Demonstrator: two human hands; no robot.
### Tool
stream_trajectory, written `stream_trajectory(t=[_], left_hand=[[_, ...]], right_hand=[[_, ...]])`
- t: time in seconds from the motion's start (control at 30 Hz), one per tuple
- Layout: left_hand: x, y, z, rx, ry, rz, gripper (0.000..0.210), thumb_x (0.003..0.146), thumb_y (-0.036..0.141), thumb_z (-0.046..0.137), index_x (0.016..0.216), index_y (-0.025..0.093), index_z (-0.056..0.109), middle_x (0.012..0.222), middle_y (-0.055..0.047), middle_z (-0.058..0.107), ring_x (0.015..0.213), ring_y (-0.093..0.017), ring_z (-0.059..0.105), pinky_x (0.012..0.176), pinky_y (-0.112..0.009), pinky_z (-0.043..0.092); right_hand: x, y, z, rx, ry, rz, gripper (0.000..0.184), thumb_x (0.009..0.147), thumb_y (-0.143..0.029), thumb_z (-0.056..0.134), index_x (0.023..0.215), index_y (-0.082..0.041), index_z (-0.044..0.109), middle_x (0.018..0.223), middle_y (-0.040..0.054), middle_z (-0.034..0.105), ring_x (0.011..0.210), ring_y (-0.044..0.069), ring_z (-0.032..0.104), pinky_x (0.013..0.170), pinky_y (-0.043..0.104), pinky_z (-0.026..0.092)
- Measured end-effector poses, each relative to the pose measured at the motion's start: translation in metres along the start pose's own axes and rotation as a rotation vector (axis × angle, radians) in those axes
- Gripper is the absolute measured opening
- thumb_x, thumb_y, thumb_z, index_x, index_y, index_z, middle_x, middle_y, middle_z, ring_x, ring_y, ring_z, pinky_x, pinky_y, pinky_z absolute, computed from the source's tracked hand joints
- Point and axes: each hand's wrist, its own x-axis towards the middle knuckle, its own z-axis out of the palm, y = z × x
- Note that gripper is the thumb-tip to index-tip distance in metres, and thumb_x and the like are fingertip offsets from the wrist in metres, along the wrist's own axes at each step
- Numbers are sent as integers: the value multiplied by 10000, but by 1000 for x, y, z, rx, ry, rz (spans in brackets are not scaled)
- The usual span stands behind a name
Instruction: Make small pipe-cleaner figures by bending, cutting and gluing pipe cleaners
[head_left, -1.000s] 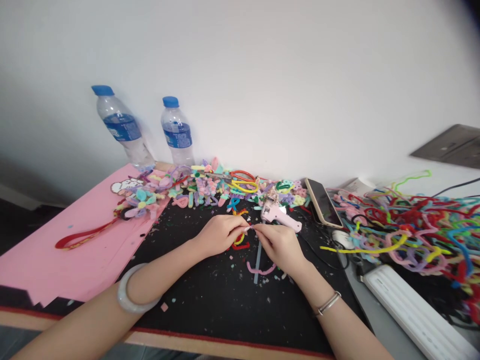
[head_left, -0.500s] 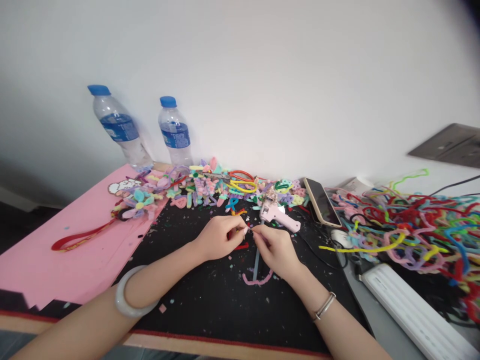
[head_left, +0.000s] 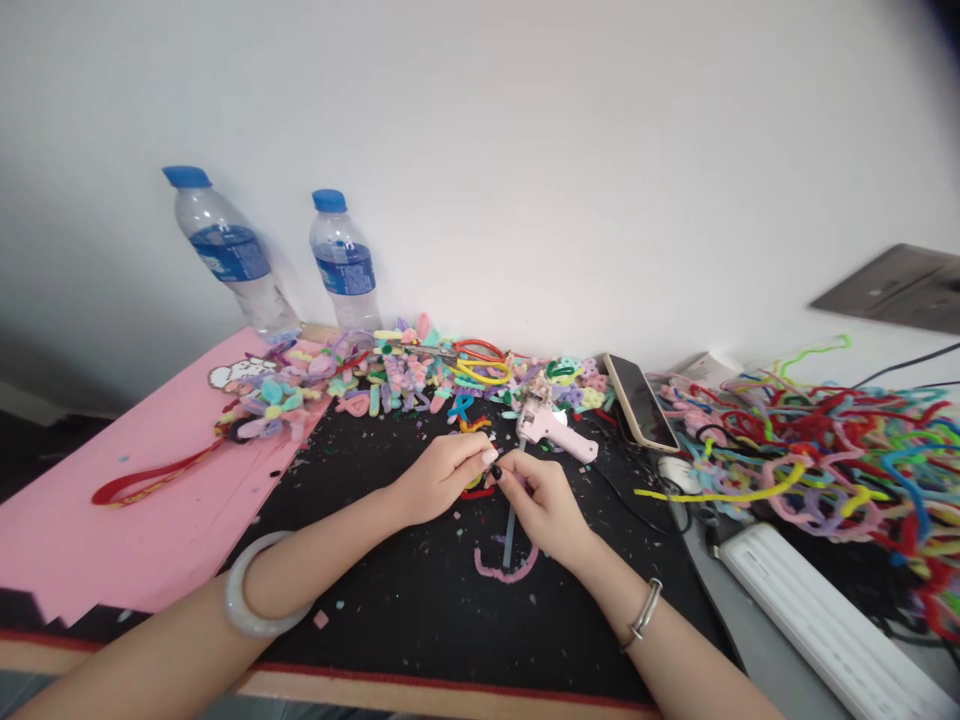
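My left hand (head_left: 442,478) and my right hand (head_left: 544,505) meet over the black mat (head_left: 405,600), fingertips pinched together. Whatever they hold between them is too small and covered to make out. Just under the fingers, a short red and yellow pipe cleaner piece (head_left: 480,492) shows in part. Behind my right hand lies a pink glue gun (head_left: 559,432), and a translucent glue stick (head_left: 509,540) reaches toward me beneath that hand. A curved pink pipe cleaner (head_left: 507,576) rests at the stick's near end.
Pipe cleaner shapes (head_left: 405,380) and scissors (head_left: 480,362) line the wall. Two water bottles (head_left: 345,265) stand back left, above pink paper (head_left: 150,480). On the right are a phone (head_left: 641,400), tangled pipe cleaners (head_left: 817,470) and a white power strip (head_left: 832,620).
My fingers have shifted slightly; my right thumb now presses forward against the left fingertips. A yellow bit now shows beneath them. The whole view has moved a little.
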Motion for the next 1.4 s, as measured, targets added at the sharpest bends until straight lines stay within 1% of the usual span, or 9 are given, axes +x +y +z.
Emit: stream_trajectory(t=[0.17, 0.3, 0.43, 0.57, 0.63, 0.8, 0.93, 1.23, 1.4], left_hand=[[-1, 0, 3, -81, 2, -16, 311, 914, 303, 360, 642, 161, 414, 595, 42, 377, 570, -95, 380, 565, -220, 316], [-1, 1, 3, -84, 27, -42, 322, 917, 307, 359, 645, 154, 439, 603, 35, 400, 580, -96, 393, 567, -223, 317], [0, 1, 2, -16, 74, -37, 315, 912, 293, 371, 645, 150, 458, 591, 36, 404, 563, -94, 383, 558, -225, 308], [0, -1, 3, 96, 143, -10, 302, 898, 267, 392, 619, 156, 426, 584, 38, 392, 553, -94, 370, 551, -229, 291], [0, -1, 3, 105, 144, -7, 298, 896, 265, 393, 621, 156, 429, 582, 39, 392, 551, -94, 372, 552, -229, 291], [-1, -1, 1, -6, 117, -39, 322, 919, 298, 352, 647, 153, 444, 575, 47, 379, 538, -86, 374, 551, -219, 305], [-1, -2, 2, 7, 117, -50, 300, 906, 304, 391, 667, 145, 480, 568, 50, 394, 525, -82, 374, 538, -213, 304], [-3, -4, 2, 204, 128, 63, 227, 887, 217, 414, 674, 154, 457, 613, 31, 420, 554, -88, 381, 550, -215, 306], [-4, -9, 2, 363, 90, 185, 192, 875, 172, 402, 686, 162, 434, 664, 10, 445, 600, -105, 399, 575, -236, 302]], right_hand=[[-1, -4, 2, 60, -4, 31, 261, 887, -287, 405, 657, -172, 453, 576, -41, 390, 535, 93, 345, 516, 210, 289], [-1, -3, 1, 134, -26, 46, 255, 894, -306, 400, 716, -160, 511, 594, -37, 416, 544, 94, 359, 527, 212, 303], [0, 1, -1, 173, -31, 90, 245, 899, -303, 395, 741, -163, 519, 537, -61, 343, 491, 83, 311, 487, 209, 263], [1, 1, -1, 148, 6, 66, 255, 887, -267, 407, 663, -164, 469, 551, -54, 359, 511, 83, 319, 500, 211, 264], [1, 0, -1, 136, 16, 49, 250, 884, -256, 407, 662, -162, 474, 563, -47, 379, 522, 85, 333, 508, 212, 272], [1, 1, -2, 114, 35, 53, 224, 882, -247, 410, 720, -158, 536, 540, -52, 378, 504, 86, 345, 502, 209, 276], [2, 2, -3, 92, 42, 33, 222, 880, -243, 416, 721, -157, 545, 536, -51, 391, 497, 85, 348, 501, 207, 278], [2, 3, -2, 47, 65, 22, 226, 880, -229, 402, 702, -154, 520, 567, -41, 424, 515, 85, 363, 509, 206, 288], [-1, -1, 2, -19, 107, 4, 225, 864, -203, 410, 642, -173, 426, 550, -56, 364, 503, 77, 335, 495, 206, 260]])
